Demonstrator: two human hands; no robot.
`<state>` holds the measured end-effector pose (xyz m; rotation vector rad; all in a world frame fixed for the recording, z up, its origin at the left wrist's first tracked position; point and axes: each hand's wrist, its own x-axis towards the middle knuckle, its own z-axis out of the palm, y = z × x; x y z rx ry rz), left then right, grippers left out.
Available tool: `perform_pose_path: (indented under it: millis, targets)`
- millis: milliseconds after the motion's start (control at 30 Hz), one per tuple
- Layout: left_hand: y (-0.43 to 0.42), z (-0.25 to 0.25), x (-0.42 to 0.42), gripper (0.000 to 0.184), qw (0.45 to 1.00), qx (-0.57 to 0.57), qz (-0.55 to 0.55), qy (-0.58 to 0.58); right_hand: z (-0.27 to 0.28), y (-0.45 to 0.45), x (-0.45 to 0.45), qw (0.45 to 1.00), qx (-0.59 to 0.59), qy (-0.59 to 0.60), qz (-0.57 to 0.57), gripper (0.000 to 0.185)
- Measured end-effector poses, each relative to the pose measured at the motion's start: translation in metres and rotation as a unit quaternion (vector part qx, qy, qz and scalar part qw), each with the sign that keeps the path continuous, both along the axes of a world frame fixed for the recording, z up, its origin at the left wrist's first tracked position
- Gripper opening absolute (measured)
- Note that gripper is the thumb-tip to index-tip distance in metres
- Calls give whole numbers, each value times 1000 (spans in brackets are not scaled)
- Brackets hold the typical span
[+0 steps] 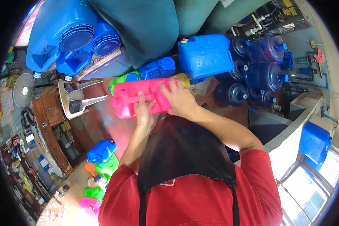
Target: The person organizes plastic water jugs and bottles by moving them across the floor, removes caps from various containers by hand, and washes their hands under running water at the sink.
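A bright pink water jug (125, 90) lies on its side in front of my chest, its cap end pointing left. My left hand (142, 110) is closed around its handle from below. Over the jug's right end my right hand (180, 100) is curled, gripping it with the fingers on top. Just beyond the jug are a blue jug (160, 67), a green jug (120, 80) and a yellow container (184, 80), each partly hidden.
A large blue water container (205, 56) stands ahead, beside several dark round water bottles (261, 77). A white plastic stool (65, 100) is to the left, near a wooden cabinet (51, 124). Large green tanks (147, 30) rise in front. Coloured jugs (107, 165) stand at lower left.
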<state>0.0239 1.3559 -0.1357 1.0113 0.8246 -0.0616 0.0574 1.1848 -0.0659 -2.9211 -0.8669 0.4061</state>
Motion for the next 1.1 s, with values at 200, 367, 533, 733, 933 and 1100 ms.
perform_pose_path:
  millis: [200, 367, 533, 733, 933, 1100]
  targets:
    - [-4, 1, -9, 32, 1000, 13, 3, 13, -11, -6, 14, 928, -98, 302, -197, 103]
    - [-3, -2, -5, 33, 1000, -3, 15, 20, -20, -21, -4, 995, 51, -90, 20, 114]
    - [-10, -6, -4, 31, 1000, -7, 2, 17, -25, -15, 16, 956, 21, 185, -228, 115]
    - [-6, -1, 6, 31, 998, 63, -22, -13, -17, -32, 9, 992, 84, 63, -72, 109]
    - [-5, -9, 8, 31, 999, 18, -29, 5, -18, -24, 10, 990, 84, 92, -66, 110]
    - [-11, -4, 8, 34, 999, 19, -31, -18, -16, -15, 17, 942, 43, 212, -256, 117]
